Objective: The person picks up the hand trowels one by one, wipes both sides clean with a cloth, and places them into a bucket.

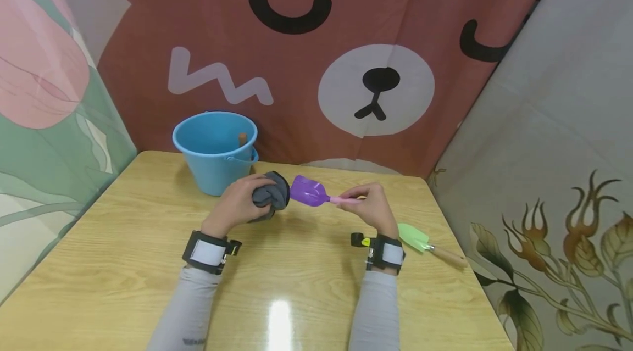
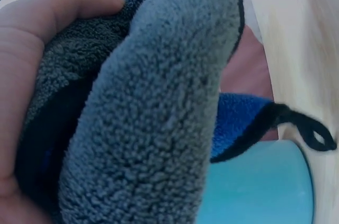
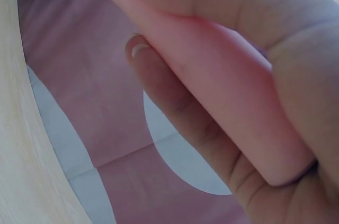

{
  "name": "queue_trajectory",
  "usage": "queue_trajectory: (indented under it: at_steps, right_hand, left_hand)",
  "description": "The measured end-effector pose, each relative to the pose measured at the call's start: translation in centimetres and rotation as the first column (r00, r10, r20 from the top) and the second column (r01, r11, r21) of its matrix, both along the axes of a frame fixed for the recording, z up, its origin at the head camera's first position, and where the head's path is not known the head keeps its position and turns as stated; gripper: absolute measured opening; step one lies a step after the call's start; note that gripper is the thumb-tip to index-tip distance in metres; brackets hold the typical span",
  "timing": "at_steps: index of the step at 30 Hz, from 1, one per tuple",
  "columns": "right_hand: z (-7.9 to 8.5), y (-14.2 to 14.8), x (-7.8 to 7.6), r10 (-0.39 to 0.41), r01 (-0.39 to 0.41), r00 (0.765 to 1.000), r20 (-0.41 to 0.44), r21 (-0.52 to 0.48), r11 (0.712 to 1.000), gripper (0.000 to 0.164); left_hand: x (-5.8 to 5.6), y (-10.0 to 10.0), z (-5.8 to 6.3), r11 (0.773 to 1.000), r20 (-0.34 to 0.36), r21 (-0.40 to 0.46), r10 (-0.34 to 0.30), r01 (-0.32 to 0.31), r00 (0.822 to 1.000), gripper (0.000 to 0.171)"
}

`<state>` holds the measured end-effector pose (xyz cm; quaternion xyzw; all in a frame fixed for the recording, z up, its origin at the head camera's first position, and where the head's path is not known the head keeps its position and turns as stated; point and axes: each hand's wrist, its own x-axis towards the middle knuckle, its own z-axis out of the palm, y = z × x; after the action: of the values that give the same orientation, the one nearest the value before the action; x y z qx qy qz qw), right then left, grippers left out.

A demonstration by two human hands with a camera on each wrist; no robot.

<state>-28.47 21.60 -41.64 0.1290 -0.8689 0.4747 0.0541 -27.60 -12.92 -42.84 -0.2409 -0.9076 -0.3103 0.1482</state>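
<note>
My left hand (image 1: 238, 202) grips a bunched grey cloth (image 1: 273, 195) with dark edging, in front of the blue bucket. In the left wrist view the cloth (image 2: 153, 102) looks fluffy, and a blue corner (image 2: 238, 121) with a black hanging loop sticks out. My right hand (image 1: 371, 205) pinches the pink handle (image 1: 345, 200) of a small shovel with a purple blade (image 1: 309, 191). The blade's tip points left, right at the cloth's edge. Up close in the right wrist view, thumb and fingers lie along the pink handle (image 3: 212, 75).
A light blue bucket (image 1: 214, 172) stands at the table's back left, with a brown piece (image 1: 243, 139) showing inside. Right of my right wrist, a green trowel (image 1: 414, 237) with a wooden handle lies on the wooden table (image 1: 123, 285). Printed curtains hang behind and at both sides.
</note>
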Motion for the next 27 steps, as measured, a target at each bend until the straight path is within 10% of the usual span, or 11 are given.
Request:
queue_trajectory:
  at_steps: [18, 27]
  right_hand:
    - [0.3, -0.1, 0.0, 0.029, -0.028, 0.999, 0.029, -0.030, 0.999, 0.021]
    - [0.4, -0.6, -0.2, 0.025, -0.026, 0.998, 0.058, 0.028, 0.999, 0.024]
  left_hand:
    - [0.6, -1.3, 1.2, 0.996, -0.087, 0.092, 0.001, 0.007, 0.996, 0.055]
    - [1.1, 0.7, 1.8, 0.988, -0.240, 0.133, -0.048, 0.082, 0.970, 0.055]
